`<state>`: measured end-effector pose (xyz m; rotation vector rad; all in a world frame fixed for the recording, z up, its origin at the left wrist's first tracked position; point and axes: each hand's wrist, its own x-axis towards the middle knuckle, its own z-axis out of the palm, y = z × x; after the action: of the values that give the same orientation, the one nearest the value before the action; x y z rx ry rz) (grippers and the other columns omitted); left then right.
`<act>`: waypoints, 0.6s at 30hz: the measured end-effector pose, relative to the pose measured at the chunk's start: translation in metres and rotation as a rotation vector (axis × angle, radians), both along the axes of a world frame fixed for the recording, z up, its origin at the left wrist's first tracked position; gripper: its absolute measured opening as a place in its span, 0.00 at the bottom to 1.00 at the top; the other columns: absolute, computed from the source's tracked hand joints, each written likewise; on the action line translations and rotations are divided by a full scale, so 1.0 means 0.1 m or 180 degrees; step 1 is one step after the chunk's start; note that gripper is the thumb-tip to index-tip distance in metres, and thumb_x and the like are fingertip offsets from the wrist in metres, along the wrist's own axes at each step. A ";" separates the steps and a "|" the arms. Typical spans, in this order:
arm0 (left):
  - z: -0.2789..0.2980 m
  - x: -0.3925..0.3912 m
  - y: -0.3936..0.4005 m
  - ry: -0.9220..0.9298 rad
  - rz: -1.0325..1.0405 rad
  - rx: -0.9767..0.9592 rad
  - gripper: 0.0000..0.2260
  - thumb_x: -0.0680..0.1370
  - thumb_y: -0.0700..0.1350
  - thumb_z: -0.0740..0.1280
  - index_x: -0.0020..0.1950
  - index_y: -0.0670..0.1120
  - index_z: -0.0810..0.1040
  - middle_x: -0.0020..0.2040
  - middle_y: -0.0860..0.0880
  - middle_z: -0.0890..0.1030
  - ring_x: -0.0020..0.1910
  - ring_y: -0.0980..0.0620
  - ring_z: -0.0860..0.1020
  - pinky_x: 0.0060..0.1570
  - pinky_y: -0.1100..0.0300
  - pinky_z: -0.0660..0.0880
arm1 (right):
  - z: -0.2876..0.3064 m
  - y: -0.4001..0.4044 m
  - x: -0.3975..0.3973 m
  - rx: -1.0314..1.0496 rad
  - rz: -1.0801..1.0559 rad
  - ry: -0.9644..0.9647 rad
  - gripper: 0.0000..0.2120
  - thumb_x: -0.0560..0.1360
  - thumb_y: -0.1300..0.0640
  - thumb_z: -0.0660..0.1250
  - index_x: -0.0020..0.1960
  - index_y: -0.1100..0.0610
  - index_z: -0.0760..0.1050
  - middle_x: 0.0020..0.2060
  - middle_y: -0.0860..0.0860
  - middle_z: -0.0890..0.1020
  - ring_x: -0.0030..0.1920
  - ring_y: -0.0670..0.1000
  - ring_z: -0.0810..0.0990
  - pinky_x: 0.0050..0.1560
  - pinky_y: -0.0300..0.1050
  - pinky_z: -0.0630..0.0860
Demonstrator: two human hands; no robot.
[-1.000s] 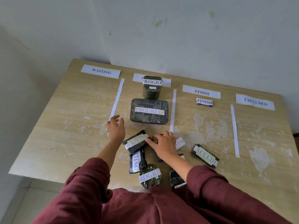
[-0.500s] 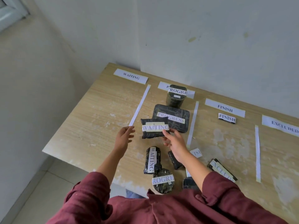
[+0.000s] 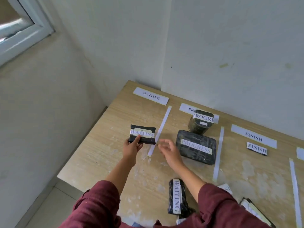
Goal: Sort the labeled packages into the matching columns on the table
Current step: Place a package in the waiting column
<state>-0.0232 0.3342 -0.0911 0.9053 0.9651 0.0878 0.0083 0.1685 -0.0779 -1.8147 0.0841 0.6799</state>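
Note:
My left hand (image 3: 133, 145) grips a black package labelled WAITING (image 3: 142, 134) by its near edge, holding it over the WAITING column, below the WAITING header (image 3: 151, 95). My right hand (image 3: 168, 149) hovers empty beside it with fingers spread, near the first paper divider strip (image 3: 160, 130). A second WAITING package (image 3: 176, 198) lies near the front edge. Two PROGRESS packages, a flat one (image 3: 196, 146) and a round one (image 3: 201, 121), sit in the PROGRESS column. A small FINISH package (image 3: 257, 148) lies under the FINISH header (image 3: 253, 136).
The wooden table (image 3: 102, 153) stands in a wall corner, its left edge open to the floor. More packages (image 3: 254, 209) lie at the front right, partly hidden by my right sleeve. Two more divider strips (image 3: 218, 153) mark the other columns. A window sits upper left.
The WAITING package passed from my right hand to my left and moved left across the divider into the WAITING column. My right hand let go and drew back. The view swung left.

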 end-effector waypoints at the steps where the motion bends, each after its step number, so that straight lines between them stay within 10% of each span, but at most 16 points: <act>1: -0.03 0.11 0.11 0.0108 0.0071 0.0130 0.16 0.76 0.41 0.69 0.61 0.39 0.70 0.51 0.41 0.78 0.42 0.49 0.80 0.41 0.64 0.81 | -0.07 0.07 0.03 -0.0199 0.0112 -0.0169 0.10 0.78 0.53 0.65 0.59 0.50 0.73 0.55 0.49 0.80 0.53 0.48 0.80 0.42 0.36 0.75; 12: -0.23 1.33 0.67 0.0341 -0.0451 0.1240 0.19 0.75 0.44 0.70 0.63 0.41 0.71 0.58 0.41 0.78 0.53 0.45 0.79 0.48 0.59 0.76 | -0.47 0.54 0.54 -0.1426 0.0783 -0.1376 0.19 0.73 0.61 0.63 0.63 0.55 0.70 0.60 0.52 0.71 0.64 0.52 0.66 0.66 0.45 0.63; 18: -0.43 1.43 0.76 0.0912 -0.1858 0.3937 0.47 0.66 0.68 0.69 0.76 0.46 0.54 0.77 0.43 0.57 0.76 0.42 0.54 0.73 0.47 0.51 | -0.57 0.62 0.66 -0.1711 0.0846 -0.1398 0.21 0.73 0.59 0.61 0.66 0.51 0.68 0.69 0.54 0.62 0.72 0.53 0.57 0.72 0.49 0.55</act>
<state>0.1199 0.4101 -0.1337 2.3600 0.8185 0.0503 0.0742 0.2305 -0.1349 -2.4868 -0.2989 0.4471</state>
